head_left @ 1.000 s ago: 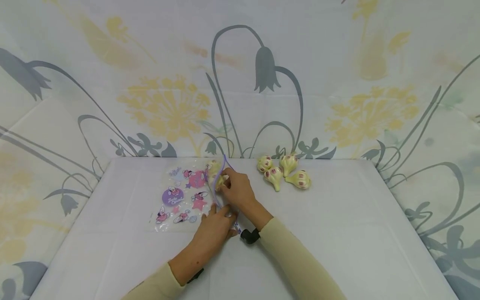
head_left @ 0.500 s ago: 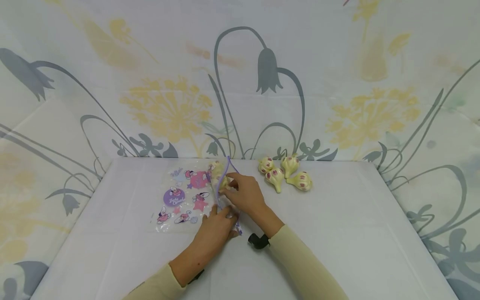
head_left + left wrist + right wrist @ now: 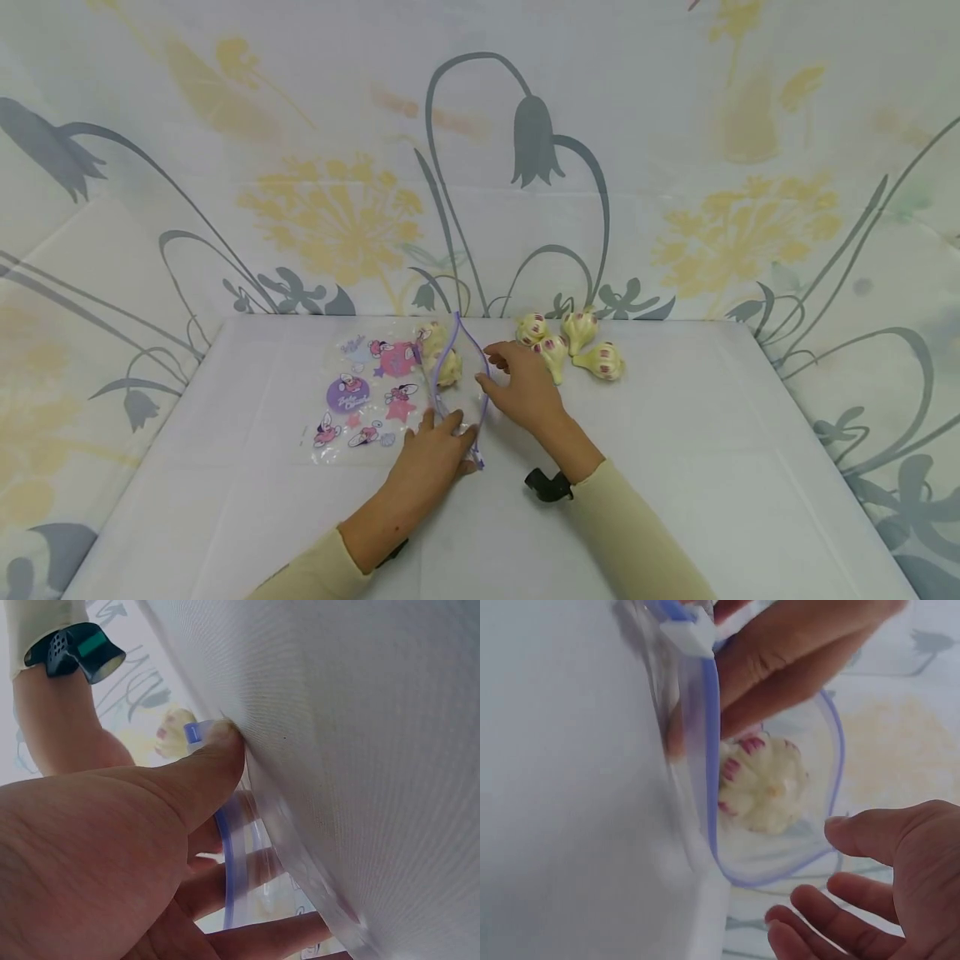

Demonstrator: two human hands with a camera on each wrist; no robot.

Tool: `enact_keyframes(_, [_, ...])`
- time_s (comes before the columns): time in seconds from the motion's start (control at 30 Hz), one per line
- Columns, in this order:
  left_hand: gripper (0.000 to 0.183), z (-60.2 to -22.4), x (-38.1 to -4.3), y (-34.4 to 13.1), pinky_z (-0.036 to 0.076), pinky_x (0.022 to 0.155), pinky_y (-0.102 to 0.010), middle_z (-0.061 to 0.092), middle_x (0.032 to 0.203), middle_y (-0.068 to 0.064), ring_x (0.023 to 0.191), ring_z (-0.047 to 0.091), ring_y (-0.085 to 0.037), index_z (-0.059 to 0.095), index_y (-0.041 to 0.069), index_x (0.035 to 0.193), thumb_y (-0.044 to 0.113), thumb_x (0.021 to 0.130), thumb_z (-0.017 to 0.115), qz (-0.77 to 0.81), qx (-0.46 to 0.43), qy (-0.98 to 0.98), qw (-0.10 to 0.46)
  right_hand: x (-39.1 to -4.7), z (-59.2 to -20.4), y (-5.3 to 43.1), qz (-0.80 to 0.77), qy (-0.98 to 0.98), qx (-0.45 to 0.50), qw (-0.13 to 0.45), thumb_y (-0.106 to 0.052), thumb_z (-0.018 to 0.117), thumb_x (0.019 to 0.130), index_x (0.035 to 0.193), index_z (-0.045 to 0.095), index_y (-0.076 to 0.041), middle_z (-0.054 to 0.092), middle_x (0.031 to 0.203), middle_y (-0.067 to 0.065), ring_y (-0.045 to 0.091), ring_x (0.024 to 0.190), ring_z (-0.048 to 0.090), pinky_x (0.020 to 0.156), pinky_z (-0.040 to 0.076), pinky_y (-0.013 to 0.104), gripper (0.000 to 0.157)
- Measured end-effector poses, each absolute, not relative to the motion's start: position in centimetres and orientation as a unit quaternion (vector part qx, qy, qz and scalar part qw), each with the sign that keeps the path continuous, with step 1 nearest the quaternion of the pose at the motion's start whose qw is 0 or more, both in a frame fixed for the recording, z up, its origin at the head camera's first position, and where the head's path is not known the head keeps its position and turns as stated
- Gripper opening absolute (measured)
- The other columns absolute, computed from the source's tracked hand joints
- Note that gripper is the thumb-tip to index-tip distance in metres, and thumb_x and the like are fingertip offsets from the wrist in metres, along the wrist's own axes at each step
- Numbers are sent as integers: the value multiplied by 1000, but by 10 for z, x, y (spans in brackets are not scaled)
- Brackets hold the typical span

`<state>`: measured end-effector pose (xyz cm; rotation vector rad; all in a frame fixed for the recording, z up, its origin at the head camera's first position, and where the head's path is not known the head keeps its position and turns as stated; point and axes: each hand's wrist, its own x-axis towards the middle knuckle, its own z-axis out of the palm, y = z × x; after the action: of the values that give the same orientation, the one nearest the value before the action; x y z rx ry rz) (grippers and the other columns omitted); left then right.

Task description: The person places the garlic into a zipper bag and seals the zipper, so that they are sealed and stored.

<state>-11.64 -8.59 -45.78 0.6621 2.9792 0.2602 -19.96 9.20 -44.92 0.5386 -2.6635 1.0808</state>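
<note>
A clear zip bag (image 3: 371,392) with pink and purple cartoon prints lies on the table, its purple-edged mouth gaping to the right. Two garlic bulbs (image 3: 448,368) show inside near the opening; one bulb (image 3: 765,787) appears large through the mouth in the right wrist view. My left hand (image 3: 431,454) presses the bag's near corner down with straight, spread fingers, its thumb (image 3: 214,754) at the end of the zip strip. My right hand (image 3: 525,387) is beside the bag's mouth, fingers loosely bent and holding nothing, thumb tip close to the purple rim (image 3: 834,761).
Several more garlic bulbs (image 3: 600,361) lie in a group at the back, just beyond my right hand. A white cloth covers the table (image 3: 697,467), and a flower-printed curtain (image 3: 480,167) rises behind its far edge. A white slider (image 3: 690,634) sits on the zip.
My right hand has let go of a garlic bulb inside the bag and drawn back to the right, out of the mouth. The left hand stays in place.
</note>
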Motion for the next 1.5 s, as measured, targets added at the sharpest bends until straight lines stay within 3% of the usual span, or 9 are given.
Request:
enact_keyframes(0.33, [53, -462, -117, -86, 55, 89, -73, 64, 143, -16, 132, 56, -57, 73, 15, 136, 40, 91, 80, 93, 222, 970, 32, -196, -446, 125, 340, -910, 192, 140, -11, 84, 90, 120, 73, -1, 72, 117, 13, 31, 110, 69, 95, 57, 49, 34])
enact_keyframes(0.53, [51, -463, -116, -86, 56, 89, -72, 64, 143, -16, 131, 56, -56, 73, 15, 135, 40, 91, 80, 94, 223, 970, 29, -198, -439, 148, 350, -908, 188, 137, -8, 84, 89, 121, 74, -2, 70, 124, 11, 30, 121, 65, 106, 53, 49, 34])
enact_keyframes(1.03, [51, -464, -115, -87, 55, 90, -72, 64, 142, -14, 132, 56, -53, 72, 15, 136, 40, 92, 79, 92, 221, 970, 30, -210, -430, 214, 343, -909, 167, 169, -3, 84, 86, 122, 72, 1, 67, 127, 18, 40, 123, 61, 99, 52, 59, 38])
enact_keyframes(1.27, [52, -463, -115, -88, 55, 91, -72, 63, 143, -15, 133, 56, -53, 72, 16, 136, 41, 91, 80, 86, 215, 972, 38, -214, -439, 237, 337, -916, 142, 166, -4, 85, 87, 123, 71, 2, 66, 129, 22, 46, 131, 55, 110, 42, 65, 39])
enact_keyframes(1.5, [51, -462, -115, -87, 54, 92, -72, 64, 141, -15, 133, 55, -54, 72, 16, 135, 40, 91, 81, 97, 213, 972, 32, -216, -446, 258, 339, -918, 140, 147, -5, 83, 88, 128, 69, 2, 63, 133, 24, 49, 134, 52, 111, 39, 68, 43])
